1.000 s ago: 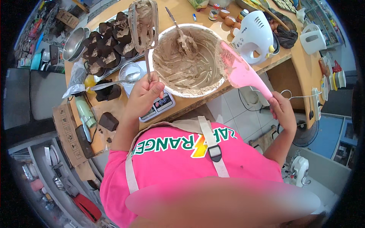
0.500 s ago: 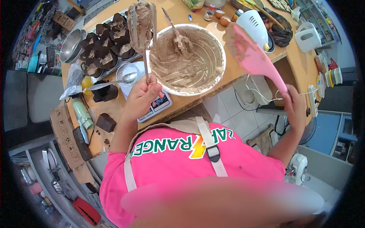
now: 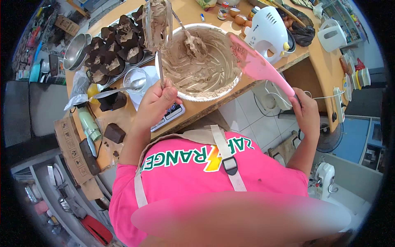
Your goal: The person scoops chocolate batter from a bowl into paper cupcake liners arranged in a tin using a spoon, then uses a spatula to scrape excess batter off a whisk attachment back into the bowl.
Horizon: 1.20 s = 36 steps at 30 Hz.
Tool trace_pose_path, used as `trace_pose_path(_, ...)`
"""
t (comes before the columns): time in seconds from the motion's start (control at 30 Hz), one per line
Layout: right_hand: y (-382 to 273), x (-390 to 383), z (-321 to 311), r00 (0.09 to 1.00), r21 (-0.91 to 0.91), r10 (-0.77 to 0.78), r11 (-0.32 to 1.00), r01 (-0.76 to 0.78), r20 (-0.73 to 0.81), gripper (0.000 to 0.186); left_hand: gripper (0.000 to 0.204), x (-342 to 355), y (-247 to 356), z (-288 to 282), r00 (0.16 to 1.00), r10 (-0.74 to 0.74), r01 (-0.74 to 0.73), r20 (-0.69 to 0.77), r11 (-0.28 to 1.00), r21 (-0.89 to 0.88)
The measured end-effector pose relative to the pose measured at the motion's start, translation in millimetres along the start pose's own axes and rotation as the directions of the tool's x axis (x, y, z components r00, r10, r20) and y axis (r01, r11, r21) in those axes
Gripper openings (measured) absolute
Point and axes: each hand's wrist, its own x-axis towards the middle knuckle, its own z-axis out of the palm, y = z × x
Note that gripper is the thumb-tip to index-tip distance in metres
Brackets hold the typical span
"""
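My left hand (image 3: 158, 101) is closed round the thin shaft of a mixer beater (image 3: 156, 26), held upright and thickly coated in brown batter. In my right hand (image 3: 305, 111) is the handle of a pink spatula (image 3: 257, 61), its broad blade smeared with batter and reaching over the right rim of the white bowl (image 3: 240, 80). Brown batter (image 3: 197, 80) lines the bowl's bottom and walls. A second beater (image 3: 196, 45) rests inside it, its shaft leaning on the far rim.
Dark paper cups (image 3: 111, 64) with batter stand in a tray at left. Near them are a spoon (image 3: 119, 90) across a clear cup, a kitchen scale (image 3: 175, 111) and a metal bowl (image 3: 76, 53). A white hand mixer (image 3: 269, 29) and eggs (image 3: 240, 19) lie at far right.
My right hand has brought the spatula left and slightly down, so its blade now overlaps the bowl's right rim. The beater in my left hand has shifted slightly right.
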Motion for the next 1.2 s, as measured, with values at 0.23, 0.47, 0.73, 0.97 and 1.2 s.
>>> trace_pose_path(0.23,-3,-15,8,0.998,0.070,0.054,0.996,-0.053,-0.013,0.023,0.022,4,-2,-2,0.997,0.020,-0.008,0.070,0.986,-0.164)
trace_pose_path(0.47,-7,-22,8,0.996,0.054,0.085,0.995,-0.084,-0.023,0.024,0.021,7,-5,-2,0.994,0.012,0.008,0.106,0.983,-0.185)
trace_pose_path(0.73,-12,-30,5,0.997,0.045,0.081,0.996,-0.080,-0.016,0.023,0.023,7,-6,2,0.994,0.003,0.011,0.109,0.992,-0.125)
trace_pose_path(0.97,-19,-32,1,0.989,0.055,0.145,0.988,-0.146,0.009,0.023,0.027,9,0,17,0.989,-0.097,0.099,0.110,0.995,-0.009)
trace_pose_path(1.2,-16,-34,2,0.980,0.062,0.197,0.978,-0.199,0.038,0.024,0.029,14,-1,35,0.993,-0.075,0.075,0.096,0.997,0.001)
